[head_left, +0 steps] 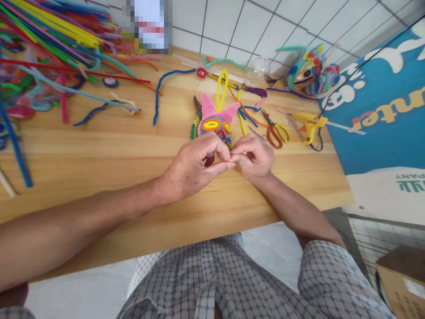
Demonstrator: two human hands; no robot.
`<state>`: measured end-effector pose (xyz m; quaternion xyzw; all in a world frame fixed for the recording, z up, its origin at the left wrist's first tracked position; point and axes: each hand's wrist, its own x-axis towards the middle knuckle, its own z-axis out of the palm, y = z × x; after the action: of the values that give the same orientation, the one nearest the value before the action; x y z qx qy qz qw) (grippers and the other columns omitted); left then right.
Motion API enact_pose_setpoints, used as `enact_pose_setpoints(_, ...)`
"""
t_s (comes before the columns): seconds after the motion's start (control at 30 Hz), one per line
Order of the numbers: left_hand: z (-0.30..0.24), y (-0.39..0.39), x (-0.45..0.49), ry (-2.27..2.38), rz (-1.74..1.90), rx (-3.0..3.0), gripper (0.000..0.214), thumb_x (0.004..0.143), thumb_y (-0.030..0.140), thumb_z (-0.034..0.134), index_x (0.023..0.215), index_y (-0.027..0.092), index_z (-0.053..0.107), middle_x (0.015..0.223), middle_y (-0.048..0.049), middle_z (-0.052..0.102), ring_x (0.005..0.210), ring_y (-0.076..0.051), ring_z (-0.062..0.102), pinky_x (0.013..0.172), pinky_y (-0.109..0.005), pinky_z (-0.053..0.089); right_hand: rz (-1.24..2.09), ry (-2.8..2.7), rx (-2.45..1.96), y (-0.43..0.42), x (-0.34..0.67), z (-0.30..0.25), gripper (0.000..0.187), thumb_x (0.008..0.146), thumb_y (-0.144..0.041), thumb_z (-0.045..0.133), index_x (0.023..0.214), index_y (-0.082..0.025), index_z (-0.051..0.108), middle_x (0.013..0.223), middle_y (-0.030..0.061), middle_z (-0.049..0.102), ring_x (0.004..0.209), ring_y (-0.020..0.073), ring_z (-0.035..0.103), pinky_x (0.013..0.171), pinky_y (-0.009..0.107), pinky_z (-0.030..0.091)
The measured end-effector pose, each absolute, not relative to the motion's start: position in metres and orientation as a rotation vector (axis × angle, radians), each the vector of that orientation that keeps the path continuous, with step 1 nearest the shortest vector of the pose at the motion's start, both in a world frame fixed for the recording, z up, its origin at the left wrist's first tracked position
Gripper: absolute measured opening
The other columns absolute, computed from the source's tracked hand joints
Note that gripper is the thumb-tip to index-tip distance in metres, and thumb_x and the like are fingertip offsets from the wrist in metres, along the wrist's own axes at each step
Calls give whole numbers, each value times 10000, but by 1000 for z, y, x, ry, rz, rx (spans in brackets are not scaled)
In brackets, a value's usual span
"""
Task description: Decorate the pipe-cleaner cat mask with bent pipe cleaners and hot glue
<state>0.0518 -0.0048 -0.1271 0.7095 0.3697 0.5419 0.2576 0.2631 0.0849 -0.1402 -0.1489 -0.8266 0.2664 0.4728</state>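
Note:
Both my hands meet at the middle of the wooden table (99, 150). My left hand (195, 166) is curled, its fingers pinched around a small dark red piece (209, 159). My right hand (254, 157) is closed too, its fingertips pressed against the left hand's fingers; what it grips is hidden. Just beyond the fingers lies a pipe-cleaner figure (214, 119) with pink pointed ears, a yellow loop on top and yellow-ringed eyes.
A heap of coloured pipe cleaners (49, 40) fills the far left. Loose blue stems (162, 93) lie mid-table. Scissors (275, 130) and a yellow glue gun (307, 124) sit to the right, a finished colourful figure (310, 71) behind them. A blue banner (381, 115) stands right.

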Motion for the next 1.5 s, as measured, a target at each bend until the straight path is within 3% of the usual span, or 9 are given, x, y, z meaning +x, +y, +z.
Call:
enact_pose_setpoints(0.3, -127, -6, 54, 962, 1538, 1991, 189, 1031, 130, 765, 924, 231, 646, 832, 17, 672, 689, -131, 572, 605, -284, 448, 608, -2008, -372, 83, 260, -138, 427, 992, -683, 851, 858, -279, 813, 750, -13, 752, 654, 154, 677, 666, 305, 553)
enact_pose_setpoints(0.5, -130, -5, 53, 992, 1508, 1975, 179, 1038, 196, 799, 935, 239, 659, 844, 10, 696, 684, -139, 587, 607, -296, 460, 597, -2033, -430, 82, 261, -140, 507, 989, -751, 812, 816, -275, 802, 730, -5, 735, 645, 162, 663, 671, 320, 566)
enact_pose_setpoints(0.73, -128, -5, 51, 960, 1517, 2021, 235, 1044, 154, 773, 870, 228, 633, 841, 3, 710, 738, -145, 620, 630, -284, 461, 452, -2027, -329, 81, 258, -138, 314, 1087, -533, 802, 914, -271, 799, 785, -14, 787, 669, 146, 708, 654, 288, 556)
enact_pose_setpoints(1.0, -129, -7, 54, 994, 1546, 1991, 141, 1050, 188, 793, 980, 226, 676, 860, 14, 692, 670, -124, 571, 612, -274, 459, 430, -2044, -384, 81, 261, -142, 393, 1083, -624, 767, 903, -275, 801, 763, -8, 764, 655, 159, 699, 657, 311, 575)
enact_pose_setpoints(1.2, -128, -5, 52, 972, 1527, 2027, 213, 1052, 177, 789, 887, 222, 661, 844, 6, 714, 734, -140, 625, 649, -278, 480, 612, -1981, -380, 81, 256, -141, 431, 1035, -666, 813, 855, -277, 769, 740, -21, 721, 656, 155, 663, 658, 317, 554)
enact_pose_setpoints(1.33, -131, -5, 53, 1027, 1593, 2008, 51, 1080, 214, 793, 1082, 228, 744, 956, -9, 772, 717, -123, 617, 649, -267, 490, 915, -1851, -542, 78, 251, -139, 488, 993, -692, 852, 805, -262, 715, 704, -41, 671, 604, 132, 594, 593, 289, 492)
enact_pose_setpoints(1.4, -133, -4, 53, 1057, 1576, 2017, 103, 1091, 230, 786, 1186, 231, 747, 1013, -15, 783, 685, -110, 596, 634, -260, 488, 1081, -1795, -563, 76, 250, -139, 513, 960, -705, 880, 790, -258, 694, 689, -52, 647, 575, 118, 558, 566, 277, 459)
enact_pose_setpoints(1.5, -133, -6, 53, 1037, 1559, 2068, 89, 1084, 207, 783, 1050, 220, 702, 909, 10, 733, 672, -112, 595, 623, -256, 491, 1229, -1827, -563, 79, 252, -137, 525, 940, -709, 897, 779, -257, 684, 684, -53, 642, 575, 117, 560, 566, 276, 462)
